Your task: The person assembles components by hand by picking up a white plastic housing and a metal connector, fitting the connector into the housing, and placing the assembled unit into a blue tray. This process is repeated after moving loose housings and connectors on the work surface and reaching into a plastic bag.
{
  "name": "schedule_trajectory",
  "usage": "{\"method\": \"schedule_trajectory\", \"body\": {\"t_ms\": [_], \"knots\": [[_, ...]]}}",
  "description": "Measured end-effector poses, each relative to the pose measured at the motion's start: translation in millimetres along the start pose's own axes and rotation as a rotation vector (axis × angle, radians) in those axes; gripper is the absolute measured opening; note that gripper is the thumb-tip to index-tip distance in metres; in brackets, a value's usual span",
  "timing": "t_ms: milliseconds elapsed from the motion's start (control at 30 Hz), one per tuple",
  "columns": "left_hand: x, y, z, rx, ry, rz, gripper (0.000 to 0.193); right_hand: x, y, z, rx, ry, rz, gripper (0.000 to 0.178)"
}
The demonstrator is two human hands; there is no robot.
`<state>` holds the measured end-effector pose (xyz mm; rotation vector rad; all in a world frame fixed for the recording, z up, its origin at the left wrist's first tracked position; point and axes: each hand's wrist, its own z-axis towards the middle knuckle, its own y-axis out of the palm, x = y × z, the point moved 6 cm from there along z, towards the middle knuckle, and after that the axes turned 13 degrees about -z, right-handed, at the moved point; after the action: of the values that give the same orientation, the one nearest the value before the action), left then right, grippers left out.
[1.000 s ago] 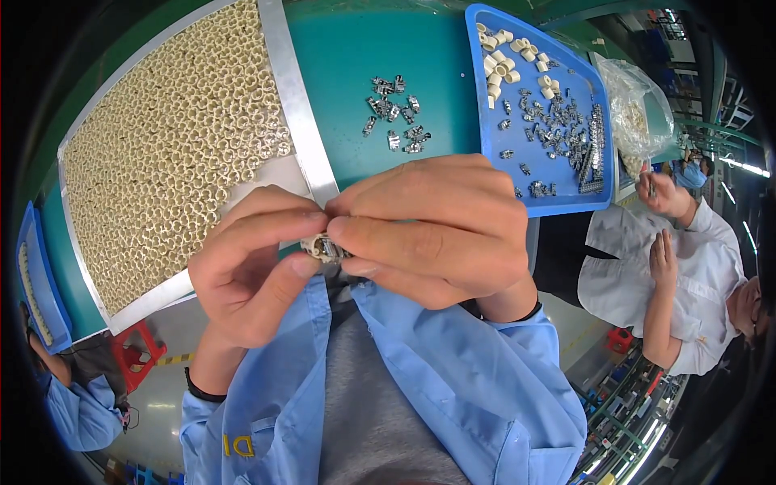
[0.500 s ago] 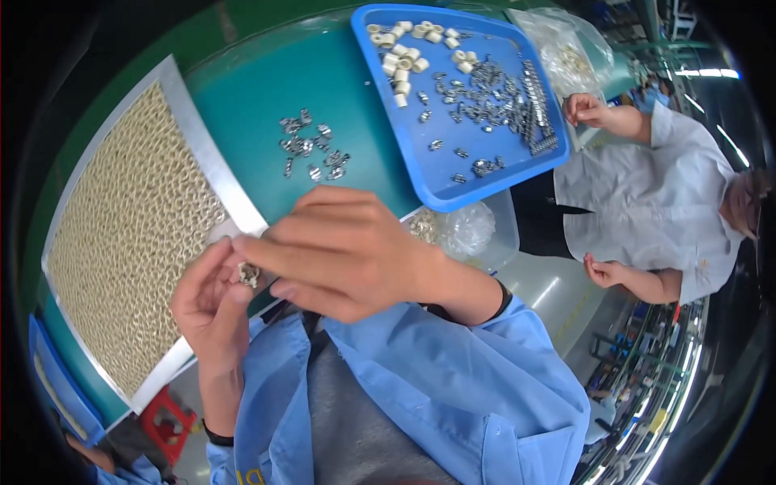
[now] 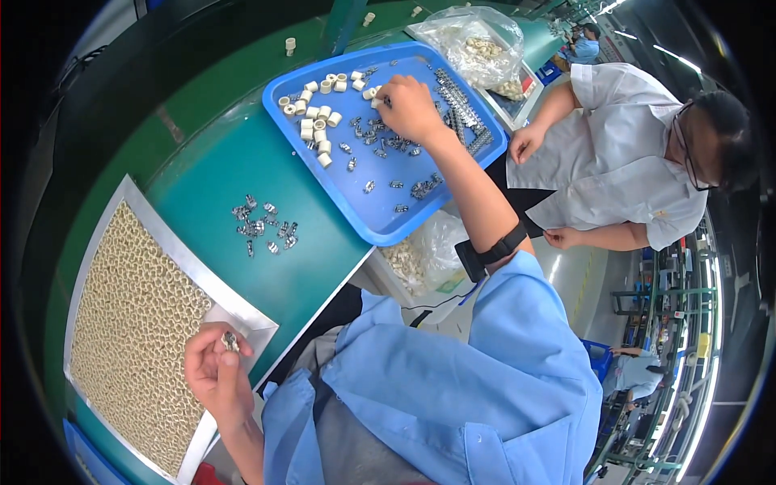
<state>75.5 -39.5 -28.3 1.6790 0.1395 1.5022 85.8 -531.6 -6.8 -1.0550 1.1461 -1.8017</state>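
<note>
One small cream-and-metal piece [image 3: 229, 342] sits in the person's left hand [image 3: 218, 368], pinched between the thumb and the fingertips, by a corner of the metal-edged tray [image 3: 194, 268]. That single tray holds cream rings [image 3: 133, 323] packed close together, far too many to count.

The right hand [image 3: 411, 111] reaches into a blue tray [image 3: 384, 206], its fingers drawn together and bent downward among the contents; whether they pinch anything, I cannot tell. Just beside them lie roughly twenty cream cylindrical sleeves [image 3: 319, 135], several touching. Dozens of small metal clips [image 3: 396, 144] are strewn nearby, overlapping too much for an exact count, with more metal parts set in rows [image 3: 457, 105] along the tray's far right side.

Between the two trays, on the green work surface [image 3: 323, 234], is one loose cluster of metal pieces [image 3: 265, 226], somewhat over a dozen. Three more cream pieces [image 3: 290, 46] stand apart beyond the blue tray. Two clear plastic bags show: one [image 3: 489, 40] past the tray's upper right corner, another [image 3: 444, 242] below its near edge. One black band [image 3: 499, 246] circles the right wrist. One co-worker in a white shirt [image 3: 610, 153] is at the right, with two people in blue farther off.
</note>
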Motion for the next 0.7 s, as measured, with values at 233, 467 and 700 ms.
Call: {"method": "schedule_trajectory", "body": {"t_ms": [233,467,700], "knots": [[-2.9,4.0,10.7,-0.026,-0.003,0.015,0.028,0.5,-38.1,-13.6,0.057,0.073,0.335,0.023],[-10.0,42.1,27.0,-0.004,-0.12,-0.009,0.028,-77.2,-134.4,-77.7,0.111,-0.182,0.974,0.021],[-20.8,80.2,32.7,-0.104,-0.163,-0.048,0.024,-142.4,-176.4,-137.0,0.217,-0.407,1.13,0.025]]}}
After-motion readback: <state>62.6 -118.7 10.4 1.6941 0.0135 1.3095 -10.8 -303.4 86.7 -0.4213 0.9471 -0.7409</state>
